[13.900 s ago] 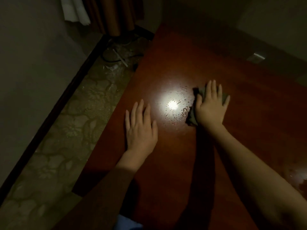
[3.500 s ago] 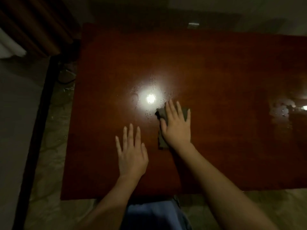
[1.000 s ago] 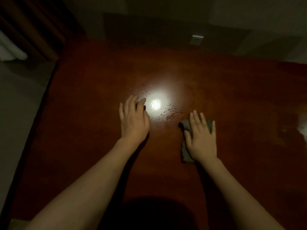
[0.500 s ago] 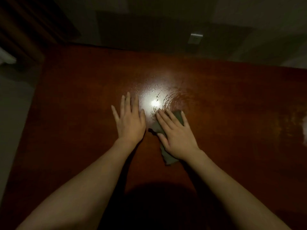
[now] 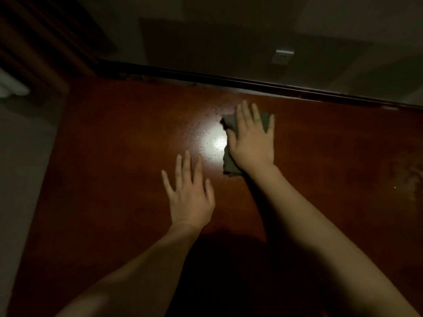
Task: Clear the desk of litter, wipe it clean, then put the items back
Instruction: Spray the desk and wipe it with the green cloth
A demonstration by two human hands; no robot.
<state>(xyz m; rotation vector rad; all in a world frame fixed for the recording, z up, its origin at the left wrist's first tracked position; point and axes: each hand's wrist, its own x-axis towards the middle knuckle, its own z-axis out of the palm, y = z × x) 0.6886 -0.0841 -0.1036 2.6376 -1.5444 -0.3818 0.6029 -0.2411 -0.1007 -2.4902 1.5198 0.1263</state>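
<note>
Reddish-brown polished wood makes up the desk (image 5: 109, 179), which fills most of the head view in dim light. Off its left edge, well away from both hands, hang a dark curtain (image 5: 34, 42) and a pale bit of fabric (image 5: 11, 88).

On the left, the left hand (image 5: 190, 197) lies palm-down on the bare wood, its fingers (image 5: 187, 165) straight and slightly spread, holding nothing. Just beyond those fingertips and a little to their right sits a bright glare spot (image 5: 212, 138) on the surface, ringed by small water droplets (image 5: 196, 131) that trail off to the left of it.

To the right of the glare, the right hand (image 5: 251, 143) presses flat on a dark grey-green cloth (image 5: 229, 163). Its fingers are straight and laid on top of the cloth rather than curled round it. The cloth shows past the thumb side, below the heel of the hand, and between and beyond the fingertips near the little finger.

Just past the right fingertips runs the desk's far edge, then a dark strip along the wall. Higher on the wall, up and right of those fingers, is a pale wall socket (image 5: 283, 57).
</note>
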